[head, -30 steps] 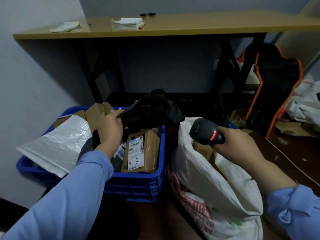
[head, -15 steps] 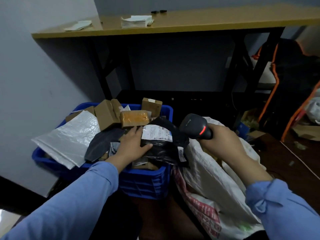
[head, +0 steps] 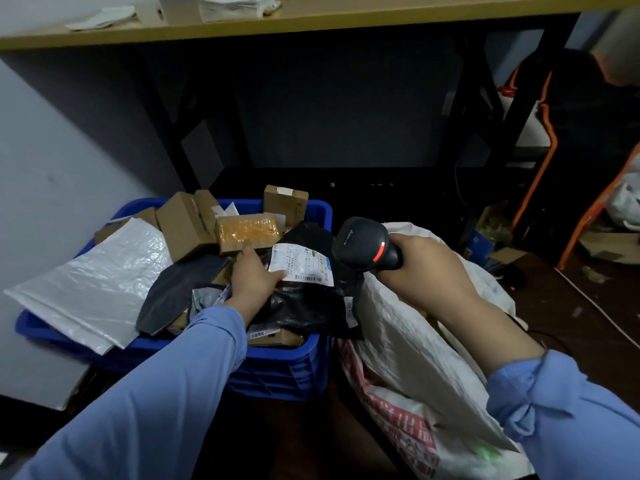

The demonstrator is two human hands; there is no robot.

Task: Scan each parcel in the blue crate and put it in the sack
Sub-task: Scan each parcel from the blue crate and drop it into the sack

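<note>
At the far left a white bubble mailer (head: pixel 93 289) droops over the left rim of the blue crate (head: pixel 277 368). Just right of it, in the pile, lie a dark grey poly bag (head: pixel 180 292), plain cardboard boxes (head: pixel 187 226) and a parcel wrapped in orange-brown tape (head: pixel 247 232).

The left hand (head: pixel 254 275) lies on the left edge of the black poly parcel (head: pixel 311 299). Its fingers are fairly straight and its thumb presses the near left corner of the shipping label (head: pixel 303 263). The parcel sits on top of the heap at the crate's right side, label up.

Just right of the label, the right hand (head: pixel 426 268) is clamped round the handle of the barcode scanner (head: pixel 363 245). The scanner's head is turned towards the label and a red light glows on it. Below that hand the white woven sack (head: pixel 415 358) stands touching the crate's right wall, its mouth slack.

The step in hand looks like the scan itself. Next the beam should be put squarely on the barcode strip along the label's near edge. Then the left hand needs a proper grip to carry the parcel right, into the sack.

The count is one crate, one sack and one scanner. Showing in the crate are one white mailer, two dark poly bags, one taped parcel and at least three cardboard boxes. More parcels lie partly buried, so much of the task seems to remain.
</note>
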